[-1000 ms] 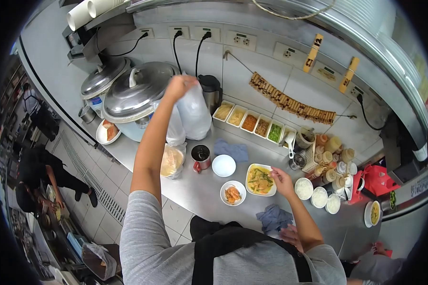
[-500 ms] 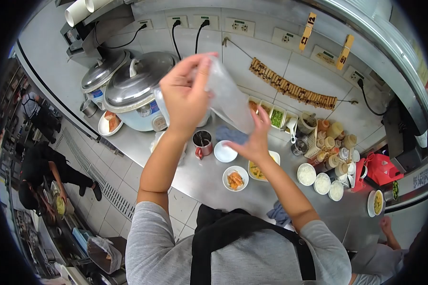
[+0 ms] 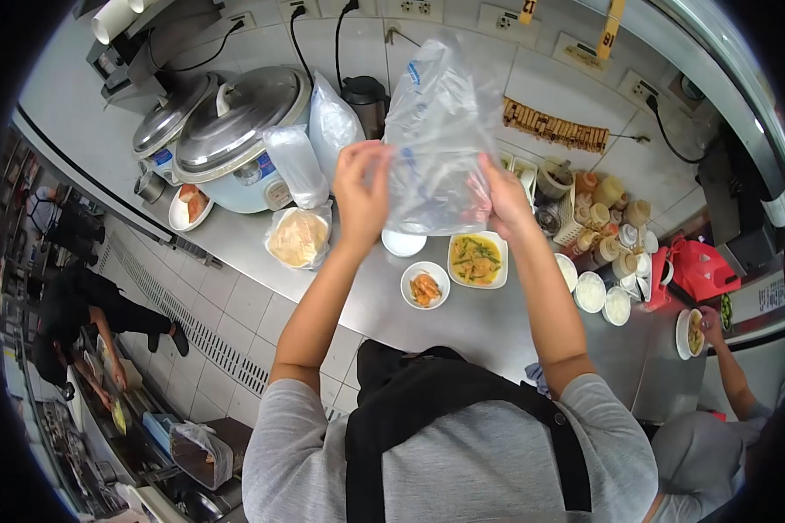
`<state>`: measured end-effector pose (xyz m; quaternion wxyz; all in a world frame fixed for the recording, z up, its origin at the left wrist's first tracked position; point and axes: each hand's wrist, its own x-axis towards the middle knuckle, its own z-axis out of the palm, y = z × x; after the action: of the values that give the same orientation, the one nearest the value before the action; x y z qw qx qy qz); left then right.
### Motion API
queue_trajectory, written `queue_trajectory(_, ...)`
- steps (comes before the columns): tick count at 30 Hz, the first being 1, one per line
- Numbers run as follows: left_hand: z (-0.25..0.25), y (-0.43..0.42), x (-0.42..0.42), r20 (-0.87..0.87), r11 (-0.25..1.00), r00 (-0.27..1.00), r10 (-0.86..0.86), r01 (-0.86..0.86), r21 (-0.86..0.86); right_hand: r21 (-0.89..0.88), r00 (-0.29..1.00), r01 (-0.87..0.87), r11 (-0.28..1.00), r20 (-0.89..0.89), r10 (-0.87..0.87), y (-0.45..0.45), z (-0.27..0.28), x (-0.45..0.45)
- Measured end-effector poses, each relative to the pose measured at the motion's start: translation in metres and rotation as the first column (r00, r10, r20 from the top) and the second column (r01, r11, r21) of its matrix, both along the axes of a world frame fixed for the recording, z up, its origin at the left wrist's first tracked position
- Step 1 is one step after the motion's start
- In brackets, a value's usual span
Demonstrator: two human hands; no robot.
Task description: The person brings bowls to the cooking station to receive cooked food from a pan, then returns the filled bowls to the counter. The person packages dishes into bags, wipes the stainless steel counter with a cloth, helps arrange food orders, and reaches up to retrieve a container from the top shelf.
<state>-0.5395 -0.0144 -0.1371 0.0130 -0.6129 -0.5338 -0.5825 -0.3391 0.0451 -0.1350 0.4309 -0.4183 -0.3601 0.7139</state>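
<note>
A clear plastic bag hangs spread between my two hands over the steel counter. My left hand pinches its left edge. On the opposite edge, my right hand grips it with the thumb in front; the other fingers are partly hidden behind the plastic. Below the bag stand a white bowl, partly covered by it, a small bowl of orange food, and a squarish bowl of yellow curry-like food with green pieces. Left of my left hand lies a plastic-wrapped pale, flat food.
Two large rice cookers stand at the back left beside stacks of plastic bags. Sauce bottles and rice bowls fill the right. A co-worker's hand touches a bowl at far right; another person works at left.
The bag has gone from bunched and slanted to spread wide between my hands. My left hand has lowered, and my right hand has risen to the bag's edge. A co-worker's hand has reached a bowl.
</note>
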Motion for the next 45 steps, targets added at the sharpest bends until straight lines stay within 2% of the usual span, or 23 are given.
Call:
queue_trajectory(1, -0.004, 0.007, -0.002, 0.004, 1.000, 1.000, -0.005, 0.005, -0.003, -0.005, 0.991, -0.114, 0.993, 0.070, 0.114, 0.004, -0.007, 0.006)
queue_trajectory(2, -0.008, 0.013, -0.003, 0.512, 0.965, 0.840, -0.178, 0.250, -0.075, -0.020, 0.963, -0.229, 0.973, 0.140, 0.229, 0.006, -0.012, 0.010)
queue_trajectory(3, -0.008, 0.014, -0.003, 0.880, 0.878, 0.421, -0.222, 0.479, -0.008, -0.086, 0.984, -0.164, 0.983, 0.058, 0.169, 0.001, -0.004, 0.003)
queue_trajectory(7, 0.012, -0.008, 0.002, 0.974, 0.755, 0.118, -0.194, 0.652, 0.071, -0.078, 0.963, -0.198, 0.977, -0.201, 0.179, 0.029, -0.025, 0.021)
queue_trajectory(8, 0.009, -0.015, 0.007, 0.974, 0.758, 0.120, -0.192, 0.649, 0.070, -0.079, 0.962, -0.202, 0.976, -0.202, 0.183, 0.041, -0.036, 0.018)
queue_trajectory(10, 0.001, -0.022, 0.009, 0.552, 0.849, 0.714, -0.432, 0.528, -0.019, -0.157, 0.919, -0.148, 0.976, -0.386, 0.077, 0.050, -0.032, 0.005)
queue_trajectory(11, -0.001, -0.024, -0.008, 0.128, 0.929, 0.946, -0.297, 0.317, -0.190, -0.120, 0.931, -0.107, 0.987, -0.359, 0.058, 0.051, -0.034, -0.007)
queue_trajectory(13, -0.018, -0.025, -0.041, -0.138, 0.964, 0.989, -0.046, 0.007, -0.266, 0.004, 0.948, -0.133, 0.991, -0.292, 0.128, 0.032, -0.008, -0.033)
queue_trajectory(16, -0.031, -0.035, -0.090, -0.342, 0.925, 0.869, 0.357, -0.380, -0.001, 0.169, 0.946, -0.246, 0.954, -0.171, 0.274, 0.028, -0.011, -0.065)
queue_trajectory(17, -0.036, -0.044, -0.107, -0.426, 0.876, 0.790, 0.441, -0.482, 0.014, 0.263, 0.837, -0.456, 0.850, -0.198, 0.510, 0.042, -0.023, -0.076)
queue_trajectory(18, -0.033, -0.055, -0.113, -0.424, 0.868, 0.783, 0.455, -0.497, 0.014, 0.356, 0.671, -0.628, 0.692, -0.203, 0.713, 0.056, -0.037, -0.089)
queue_trajectory(19, -0.026, -0.071, -0.116, -0.315, 0.828, 0.802, 0.508, -0.555, -0.078, 0.287, 0.732, -0.625, 0.726, -0.109, 0.673, 0.072, -0.052, -0.101)
queue_trajectory(20, -0.022, -0.087, -0.118, -0.205, 0.783, 0.799, 0.565, -0.598, -0.169, 0.336, 0.770, -0.639, 0.692, 0.277, 0.575, 0.095, -0.085, -0.110)
queue_trajectory(21, -0.022, -0.101, -0.120, -0.207, 0.771, 0.785, 0.584, -0.616, -0.160, 0.379, 0.703, -0.664, 0.644, 0.611, 0.365, 0.121, -0.129, -0.117)
queue_trajectory(23, -0.022, -0.129, -0.121, -0.242, 0.722, 0.699, 0.673, -0.692, 0.007, 0.475, 0.594, -0.670, 0.571, 0.804, 0.029, 0.149, -0.224, -0.114)
queue_trajectory(25, -0.019, -0.150, -0.114, -0.183, 0.725, 0.724, 0.665, -0.684, -0.073, 0.429, 0.286, -0.788, 0.441, 0.890, -0.355, 0.139, -0.261, -0.105)
queue_trajectory(28, -0.036, -0.165, -0.116, -0.166, 0.741, 0.757, 0.633, -0.653, -0.156, 0.101, 0.096, -0.822, 0.560, 0.995, -0.038, 0.117, -0.232, -0.101)
queue_trajectory(30, -0.063, -0.162, -0.122, -0.213, 0.753, 0.768, 0.604, -0.638, -0.163, 0.153, 0.197, -0.822, 0.549, 0.980, 0.023, 0.141, -0.253, -0.101)
queue_trajectory(32, -0.084, -0.154, -0.126, -0.186, 0.710, 0.821, 0.540, -0.563, -0.424, 0.501, 0.486, -0.697, 0.513, 0.856, -0.176, 0.147, -0.238, -0.089)
queue_trajectory(36, -0.059, -0.101, -0.088, -0.077, 0.809, 0.901, 0.426, -0.418, -0.413, 0.457, 0.572, -0.754, 0.472, 0.810, 0.129, 0.103, -0.105, -0.001)
queue_trajectory(38, -0.060, -0.079, -0.075, -0.055, 0.890, 0.917, 0.396, -0.398, -0.222, 0.154, 0.342, -0.882, 0.446, 0.859, 0.380, 0.066, -0.058, 0.053)
queue_trajectory(42, -0.064, -0.044, -0.039, -0.066, 0.930, 0.955, 0.290, -0.297, -0.218, -0.130, 0.087, -0.958, 0.254, 0.716, 0.692, 0.004, -0.108, 0.143)
queue_trajectory(45, -0.086, -0.017, -0.012, -0.133, 0.921, 0.956, 0.262, -0.288, -0.262, -0.470, -0.115, -0.682, 0.560, 0.825, 0.553, -0.038, -0.152, 0.155)
